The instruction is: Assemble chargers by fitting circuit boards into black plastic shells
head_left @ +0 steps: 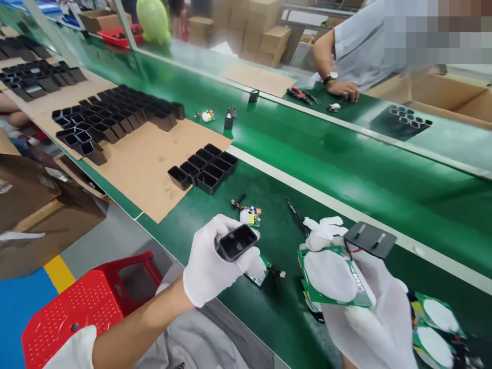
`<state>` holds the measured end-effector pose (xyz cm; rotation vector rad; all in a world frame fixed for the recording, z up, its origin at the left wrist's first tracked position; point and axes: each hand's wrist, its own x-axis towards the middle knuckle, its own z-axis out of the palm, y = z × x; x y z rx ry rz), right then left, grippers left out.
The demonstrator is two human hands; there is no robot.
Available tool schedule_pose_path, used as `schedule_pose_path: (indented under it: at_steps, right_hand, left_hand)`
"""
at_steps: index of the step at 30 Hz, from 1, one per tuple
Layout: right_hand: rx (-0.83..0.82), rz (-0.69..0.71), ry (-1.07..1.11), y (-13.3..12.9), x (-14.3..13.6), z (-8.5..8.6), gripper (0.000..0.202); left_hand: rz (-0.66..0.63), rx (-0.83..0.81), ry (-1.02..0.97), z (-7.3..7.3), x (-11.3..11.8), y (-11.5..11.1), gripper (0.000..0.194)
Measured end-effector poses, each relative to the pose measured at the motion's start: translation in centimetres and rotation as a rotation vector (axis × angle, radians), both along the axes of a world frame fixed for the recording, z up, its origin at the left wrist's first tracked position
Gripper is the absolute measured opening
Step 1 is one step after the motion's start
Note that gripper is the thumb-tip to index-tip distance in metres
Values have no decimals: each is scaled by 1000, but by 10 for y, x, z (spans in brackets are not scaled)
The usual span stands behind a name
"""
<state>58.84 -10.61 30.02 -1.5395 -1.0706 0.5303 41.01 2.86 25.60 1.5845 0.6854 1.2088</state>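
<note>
My left hand (pixel 209 269), in a white glove, is wrapped around a small black plastic housing (pixel 238 242), its open end facing up. My gloved right hand (pixel 378 312) grips a green circuit board (pixel 302 264) with a round white pad on its face. A dark end plate (pixel 371 240) with two metal prongs hangs on wires from that board, above the fingers. Between the hands, another board (pixel 262 271) with a white pad lies on the green bench. Just beyond the left hand is a small board with components (pixel 251 216). Black tweezers (pixel 295 215) lie left of the right hand.
Rows of black housings (pixel 115 118) stand on cardboard (pixel 154 164) at left, with a smaller group (pixel 207 166) nearer. More boards (pixel 438 328) lie at right. A green conveyor belt (pixel 326 148) runs behind. Across it are a person's hand (pixel 344 91) and pliers (pixel 299 96). A red stool (pixel 77 307) stands left.
</note>
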Motion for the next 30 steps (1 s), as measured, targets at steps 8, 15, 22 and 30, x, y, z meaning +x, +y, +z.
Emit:
schedule_pose_path:
  at_steps: [8, 15, 22, 30]
  right_hand:
    - [105, 83, 41, 10, -28, 17, 57]
    - [52, 3, -27, 13, -37, 11, 55]
    - [-103, -65, -97, 9, -40, -3, 57]
    - [-86, -58, -114, 14, -43, 1, 52]
  left_hand:
    - [-85, 51, -208, -16, 24, -26, 49]
    - [-106, 59, -222, -27, 21, -24, 45]
    - [-137, 80, -137, -27, 14, -24, 38]
    - [-123, 31, -152, -33, 13, -27, 55]
